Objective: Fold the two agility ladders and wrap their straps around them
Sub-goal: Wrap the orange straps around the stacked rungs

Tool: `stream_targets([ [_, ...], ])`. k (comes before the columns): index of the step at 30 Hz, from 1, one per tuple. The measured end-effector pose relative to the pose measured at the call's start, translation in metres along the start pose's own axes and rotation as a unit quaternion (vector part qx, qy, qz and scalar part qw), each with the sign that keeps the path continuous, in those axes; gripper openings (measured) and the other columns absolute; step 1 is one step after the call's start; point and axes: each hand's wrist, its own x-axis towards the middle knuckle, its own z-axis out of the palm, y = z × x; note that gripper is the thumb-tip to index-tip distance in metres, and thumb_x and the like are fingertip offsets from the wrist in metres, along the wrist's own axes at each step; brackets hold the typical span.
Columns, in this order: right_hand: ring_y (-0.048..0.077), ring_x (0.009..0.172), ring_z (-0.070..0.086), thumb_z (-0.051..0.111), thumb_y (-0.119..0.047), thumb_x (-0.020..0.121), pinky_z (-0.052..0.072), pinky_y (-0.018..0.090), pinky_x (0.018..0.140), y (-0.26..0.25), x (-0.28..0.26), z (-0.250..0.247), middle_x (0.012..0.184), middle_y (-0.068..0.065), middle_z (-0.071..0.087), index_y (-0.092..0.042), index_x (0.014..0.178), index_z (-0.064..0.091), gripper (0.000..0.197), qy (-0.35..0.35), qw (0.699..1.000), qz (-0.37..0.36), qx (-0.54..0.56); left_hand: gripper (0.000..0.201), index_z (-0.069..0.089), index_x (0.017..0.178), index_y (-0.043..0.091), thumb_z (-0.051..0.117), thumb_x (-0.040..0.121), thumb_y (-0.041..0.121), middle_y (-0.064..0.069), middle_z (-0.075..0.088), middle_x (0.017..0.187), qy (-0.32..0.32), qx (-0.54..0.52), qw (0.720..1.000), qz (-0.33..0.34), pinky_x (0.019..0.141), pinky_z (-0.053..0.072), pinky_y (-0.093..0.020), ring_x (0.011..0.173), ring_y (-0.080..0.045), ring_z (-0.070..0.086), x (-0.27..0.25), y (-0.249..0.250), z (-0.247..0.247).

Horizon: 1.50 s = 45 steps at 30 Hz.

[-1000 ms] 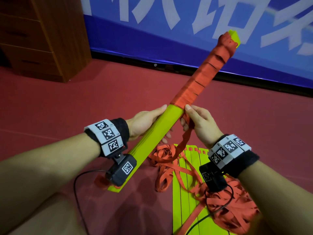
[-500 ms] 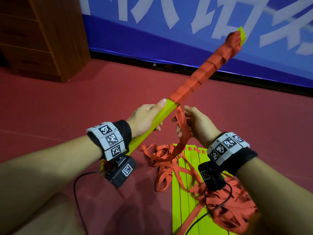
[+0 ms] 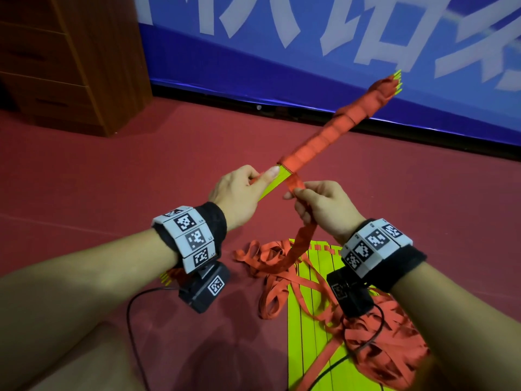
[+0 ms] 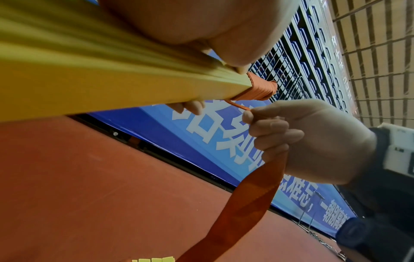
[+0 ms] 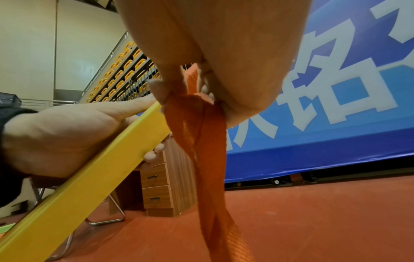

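We find the first folded ladder [image 3: 324, 138] held in the air above the red floor [image 3: 141, 170], its far half already bound in close turns of orange strap, its near half bare yellow-green. The left hand [image 3: 239, 190] is closed round the bare part of the bundle just below the last turn, thumb laid along it. The right hand [image 3: 321, 206] pinches the free strap [image 3: 298, 241] just beside the bundle, the strap trailing down from it to a loose heap on the floor. We judge the wrapping of this ladder roughly half done: the near half remains uncovered, and a good length of slack is left to take up. The second ladder [image 3: 315, 320] lies on the floor under the right forearm, its rungs gathered side by side but not bound; its orange strap pile [image 3: 389, 342] lies tangled over and beside it. In our judgement that ladder's wrapping is not yet begun. A wooden cabinet [image 3: 70, 57] and a blue banner [image 3: 310, 66] stand behind.
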Motion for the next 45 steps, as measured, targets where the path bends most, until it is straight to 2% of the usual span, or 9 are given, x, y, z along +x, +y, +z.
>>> stream_targets([
  [5, 0.011, 0.041, 0.043, 0.043, -0.012, 0.106, 0.039, 0.021, 0.045, -0.004, -0.001, 0.004, 0.054, 0.001, 0.05, 0.009, 0.099, 0.069, 0.034, 0.016, 1.0, -0.015, 0.008, 0.058, 0.056, 0.086, 0.023, 0.039, 0.092, 0.078, 0.002, 0.065, 0.073, 0.01, 0.069, 0.998, -0.004, 0.068, 0.043, -0.039, 0.083, -0.029, 0.061, -0.002, 0.003, 0.003],
  [9, 0.012, 0.043, 0.042, 0.05, -0.041, 0.105, 0.039, 0.022, 0.048, -0.005, -0.001, 0.008, 0.055, 0.002, 0.05, 0.003, 0.09, 0.072, 0.051, 0.043, 0.999, -0.009, 0.014, 0.053, 0.053, 0.094, 0.021, 0.041, 0.093, 0.074, 0.006, 0.053, 0.072, 0.006, 0.098, 0.995, -0.008, 0.064, 0.031, -0.036, 0.08, -0.028, 0.054, -0.008, 0.01, 0.007],
  [14, 0.015, 0.047, 0.042, 0.054, -0.065, 0.095, 0.038, 0.028, 0.053, -0.001, 0.001, 0.008, 0.052, 0.004, 0.049, -0.001, 0.077, 0.074, 0.069, 0.089, 0.996, -0.006, 0.012, 0.054, 0.055, 0.085, 0.018, 0.056, 0.087, 0.072, 0.001, 0.059, 0.067, 0.014, 0.032, 0.999, -0.008, 0.057, 0.037, -0.037, 0.07, -0.025, 0.058, -0.012, 0.011, 0.007],
  [20, 0.017, 0.048, 0.042, 0.059, -0.057, 0.095, 0.038, 0.035, 0.058, 0.004, 0.006, 0.008, 0.048, 0.001, 0.048, -0.012, 0.06, 0.072, 0.058, 0.138, 0.99, -0.005, 0.0, 0.053, 0.054, 0.082, 0.021, 0.062, 0.08, 0.074, 0.002, 0.061, 0.067, 0.028, 0.066, 0.997, 0.009, 0.057, 0.041, -0.036, 0.068, -0.02, 0.058, -0.018, 0.018, 0.004],
  [28, 0.019, 0.052, 0.034, 0.044, -0.043, 0.107, 0.031, 0.035, 0.056, 0.005, 0.005, 0.0, 0.055, 0.002, 0.04, -0.004, 0.077, 0.065, 0.054, 0.075, 0.995, -0.06, 0.028, 0.059, 0.064, 0.085, 0.008, 0.045, 0.099, 0.062, -0.008, 0.063, 0.072, -0.045, -0.022, 0.998, -0.044, 0.069, 0.041, -0.039, 0.082, -0.035, 0.058, -0.001, 0.018, -0.008],
  [31, 0.014, 0.048, 0.034, 0.043, -0.045, 0.107, 0.032, 0.033, 0.054, 0.007, 0.003, -0.004, 0.053, -0.004, 0.042, -0.009, 0.077, 0.062, 0.05, 0.056, 0.994, -0.086, 0.036, 0.079, 0.07, 0.101, -0.006, 0.045, 0.092, 0.069, -0.028, 0.073, 0.094, -0.151, -0.189, 0.963, -0.12, 0.085, 0.059, -0.046, 0.083, -0.039, 0.071, 0.006, 0.015, -0.01],
  [35, 0.013, 0.048, 0.034, 0.042, -0.051, 0.097, 0.034, 0.033, 0.052, 0.008, 0.002, -0.006, 0.051, -0.009, 0.042, -0.012, 0.076, 0.051, 0.046, 0.049, 0.992, -0.109, 0.025, 0.054, 0.069, 0.112, -0.012, 0.047, 0.107, 0.037, -0.027, 0.074, 0.096, -0.221, -0.309, 0.914, -0.146, 0.059, 0.06, -0.028, 0.063, -0.028, 0.072, -0.003, 0.024, -0.013],
  [40, 0.013, 0.048, 0.035, 0.039, -0.049, 0.099, 0.037, 0.029, 0.049, 0.0, -0.001, -0.008, 0.056, -0.003, 0.043, -0.009, 0.078, 0.049, 0.047, 0.045, 0.989, -0.137, 0.04, 0.06, 0.071, 0.113, 0.001, 0.038, 0.104, 0.051, -0.022, 0.075, 0.107, -0.314, -0.338, 0.875, -0.144, 0.067, 0.059, -0.031, 0.076, -0.03, 0.074, -0.007, 0.03, -0.022],
  [45, 0.01, 0.048, 0.039, 0.036, -0.042, 0.106, 0.04, 0.023, 0.049, -0.003, -0.002, -0.009, 0.056, -0.007, 0.046, -0.007, 0.08, 0.052, 0.047, 0.039, 0.987, -0.152, 0.035, 0.071, 0.07, 0.105, 0.002, 0.032, 0.102, 0.062, -0.02, 0.069, 0.081, -0.37, -0.357, 0.845, -0.147, 0.068, 0.055, -0.034, 0.06, -0.029, 0.067, -0.011, 0.031, -0.02],
])
